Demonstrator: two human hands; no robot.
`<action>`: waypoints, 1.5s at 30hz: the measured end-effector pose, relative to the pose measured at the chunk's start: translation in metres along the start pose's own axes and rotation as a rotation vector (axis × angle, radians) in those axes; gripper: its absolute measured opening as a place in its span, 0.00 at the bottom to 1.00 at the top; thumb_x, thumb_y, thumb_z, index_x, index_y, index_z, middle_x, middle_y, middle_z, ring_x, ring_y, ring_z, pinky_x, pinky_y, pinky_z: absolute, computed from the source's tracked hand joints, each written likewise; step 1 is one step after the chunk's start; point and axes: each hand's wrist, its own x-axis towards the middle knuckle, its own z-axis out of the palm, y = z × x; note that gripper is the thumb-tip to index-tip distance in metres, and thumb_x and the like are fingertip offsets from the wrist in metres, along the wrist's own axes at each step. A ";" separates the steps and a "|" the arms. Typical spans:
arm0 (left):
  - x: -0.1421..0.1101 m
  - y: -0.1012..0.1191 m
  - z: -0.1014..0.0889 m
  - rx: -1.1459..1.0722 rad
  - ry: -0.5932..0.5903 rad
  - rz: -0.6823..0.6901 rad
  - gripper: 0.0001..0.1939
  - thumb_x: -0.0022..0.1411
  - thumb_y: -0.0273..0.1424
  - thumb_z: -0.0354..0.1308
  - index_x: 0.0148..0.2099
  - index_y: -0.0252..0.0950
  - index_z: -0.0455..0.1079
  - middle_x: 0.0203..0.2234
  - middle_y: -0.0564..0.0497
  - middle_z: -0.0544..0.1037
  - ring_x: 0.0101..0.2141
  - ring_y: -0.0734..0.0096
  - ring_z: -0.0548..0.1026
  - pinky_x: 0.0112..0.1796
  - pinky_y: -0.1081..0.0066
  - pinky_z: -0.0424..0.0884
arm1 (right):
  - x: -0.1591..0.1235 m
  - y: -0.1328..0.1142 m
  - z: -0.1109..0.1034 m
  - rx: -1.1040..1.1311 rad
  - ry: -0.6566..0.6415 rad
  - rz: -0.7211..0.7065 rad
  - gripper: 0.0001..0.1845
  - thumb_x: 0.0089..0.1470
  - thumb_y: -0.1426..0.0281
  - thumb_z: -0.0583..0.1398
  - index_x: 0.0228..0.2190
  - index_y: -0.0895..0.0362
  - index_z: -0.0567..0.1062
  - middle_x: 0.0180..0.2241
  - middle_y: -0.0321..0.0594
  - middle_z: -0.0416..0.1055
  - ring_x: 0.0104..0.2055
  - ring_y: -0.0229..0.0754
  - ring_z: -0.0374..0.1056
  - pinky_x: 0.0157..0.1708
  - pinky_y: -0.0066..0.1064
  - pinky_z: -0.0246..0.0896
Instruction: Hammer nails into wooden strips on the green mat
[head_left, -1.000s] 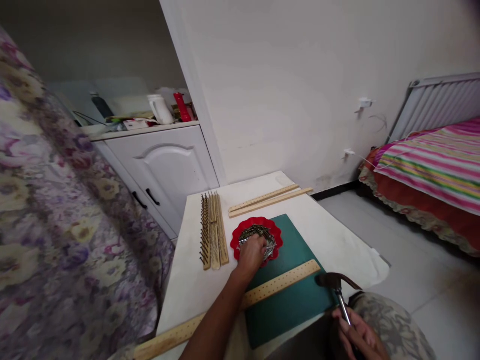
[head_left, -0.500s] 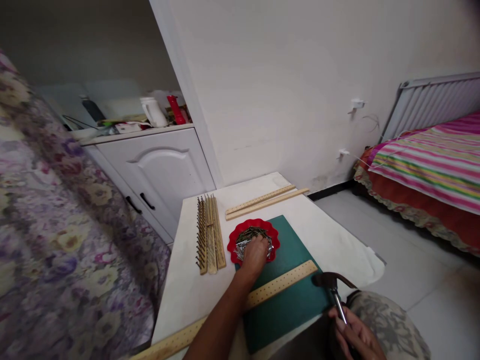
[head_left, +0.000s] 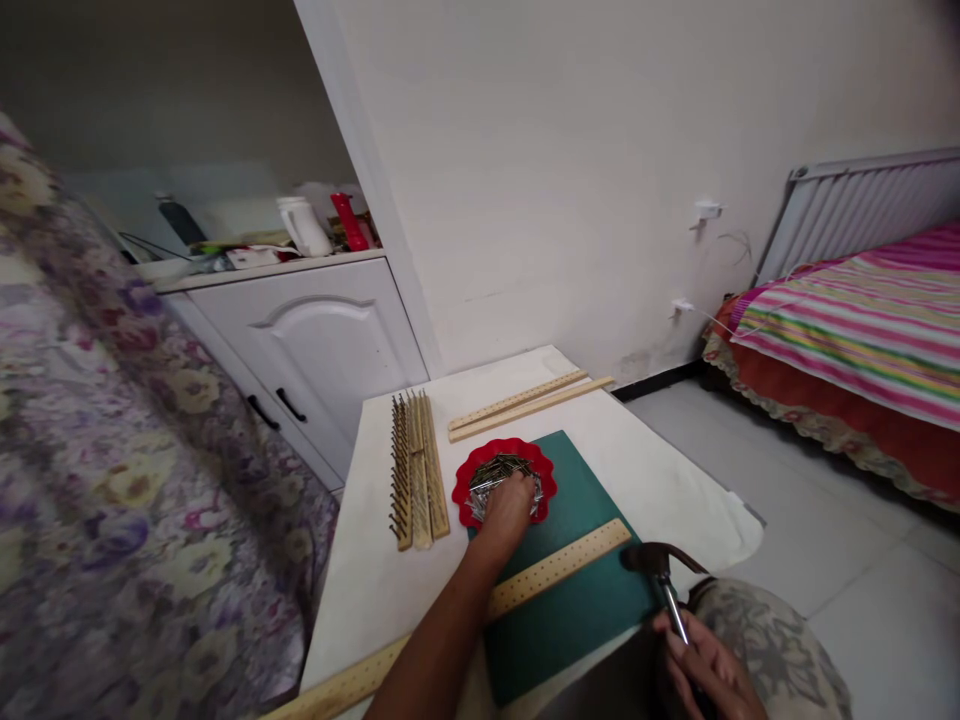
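My left hand (head_left: 511,503) reaches into a red scalloped bowl (head_left: 466,478) of loose nails (head_left: 501,467); its fingertips are bent down among them, and whatever they pinch is hidden. Wrapped around the handle of a claw hammer (head_left: 663,572) is my right hand (head_left: 709,660), at the front right edge of the table. The hammer's head sits over the edge of a green cutting mat (head_left: 577,625). Across this mat lies a long wooden strip (head_left: 559,567) with rows of small holes, passing under my left forearm.
On the table's left, several wooden strips (head_left: 420,480) stand with nails upright in them. Two more strips (head_left: 517,405) lie at the back of the white tabletop (head_left: 660,455). A cabinet (head_left: 322,340) and floral curtain (head_left: 150,450) are at left, a bed (head_left: 862,330) at right.
The view has shifted slightly. My left hand stays in the bowl with only a slight movement, and my right hand keeps hold of the hammer in the same place.
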 end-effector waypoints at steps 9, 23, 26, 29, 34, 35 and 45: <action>-0.008 0.005 -0.006 0.136 0.025 0.005 0.06 0.56 0.24 0.50 0.30 0.36 0.68 0.29 0.46 0.72 0.32 0.63 0.70 0.35 0.68 0.62 | -0.001 -0.004 0.002 -0.016 0.012 -0.003 0.17 0.52 0.52 0.57 0.33 0.53 0.65 0.09 0.22 0.55 0.09 0.27 0.40 0.12 0.21 0.31; -0.032 0.037 -0.002 -0.448 0.023 -0.007 0.11 0.59 0.31 0.50 0.42 0.36 0.69 0.29 0.52 0.73 0.28 0.72 0.70 0.30 0.74 0.65 | -0.001 -0.006 0.001 -0.057 -0.002 -0.006 0.20 0.52 0.51 0.56 0.36 0.55 0.65 0.08 0.21 0.56 0.08 0.27 0.40 0.11 0.21 0.32; -0.029 0.036 0.002 -0.711 -0.010 -0.125 0.12 0.54 0.32 0.53 0.41 0.34 0.68 0.24 0.55 0.71 0.21 0.78 0.66 0.24 0.76 0.61 | -0.001 -0.003 0.000 -0.049 0.015 -0.003 0.21 0.51 0.51 0.57 0.36 0.54 0.65 0.08 0.21 0.56 0.08 0.27 0.40 0.11 0.21 0.32; -0.028 0.037 0.003 -0.928 -0.004 -0.203 0.13 0.51 0.31 0.55 0.39 0.33 0.68 0.22 0.56 0.70 0.18 0.81 0.63 0.21 0.78 0.58 | 0.000 0.000 -0.001 -0.035 0.014 -0.007 0.20 0.51 0.51 0.57 0.35 0.54 0.65 0.08 0.21 0.56 0.07 0.27 0.40 0.11 0.21 0.33; -0.030 0.037 0.003 -1.132 0.004 -0.300 0.13 0.47 0.31 0.58 0.37 0.33 0.66 0.20 0.57 0.70 0.17 0.83 0.63 0.20 0.78 0.54 | -0.002 -0.004 0.001 -0.030 0.009 -0.001 0.19 0.51 0.52 0.58 0.36 0.54 0.66 0.08 0.21 0.55 0.08 0.27 0.40 0.11 0.21 0.38; -0.030 0.037 0.003 -1.140 0.005 -0.303 0.13 0.47 0.31 0.59 0.37 0.33 0.66 0.20 0.57 0.70 0.16 0.83 0.63 0.20 0.78 0.54 | -0.003 -0.006 0.001 -0.032 0.005 0.006 0.19 0.52 0.52 0.58 0.36 0.54 0.66 0.08 0.21 0.56 0.08 0.28 0.41 0.11 0.21 0.39; -0.032 0.044 0.011 -0.862 -0.006 -0.169 0.06 0.54 0.32 0.54 0.34 0.35 0.63 0.21 0.58 0.69 0.17 0.81 0.65 0.20 0.78 0.59 | -0.001 -0.006 -0.001 -0.010 -0.032 -0.004 0.17 0.53 0.54 0.57 0.36 0.54 0.65 0.10 0.23 0.61 0.07 0.26 0.44 0.10 0.20 0.36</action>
